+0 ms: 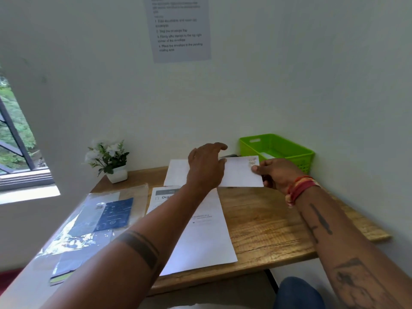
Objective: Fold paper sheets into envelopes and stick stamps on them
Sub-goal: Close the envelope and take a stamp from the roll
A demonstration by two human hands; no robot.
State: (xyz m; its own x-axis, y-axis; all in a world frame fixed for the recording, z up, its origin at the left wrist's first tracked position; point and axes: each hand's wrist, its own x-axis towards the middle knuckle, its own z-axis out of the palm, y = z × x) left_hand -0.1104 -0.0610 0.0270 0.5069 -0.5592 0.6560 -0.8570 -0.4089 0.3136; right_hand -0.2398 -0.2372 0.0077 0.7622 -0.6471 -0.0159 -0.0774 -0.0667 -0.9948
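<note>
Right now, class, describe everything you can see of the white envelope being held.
The envelope is a plain white paper rectangle, held above the table's far end. A small blurred mark, perhaps a stamp, sits in its top right corner. The right hand pinches its right edge; the left hand covers its left end.

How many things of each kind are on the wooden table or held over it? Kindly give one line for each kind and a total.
Envelope, held by the right hand: 1
Printed paper sheets lying on the table: at least 2
Green basket: 1
White flower pot: 1
Clear plastic bag with dark blue card: 1
Total: 6
</note>
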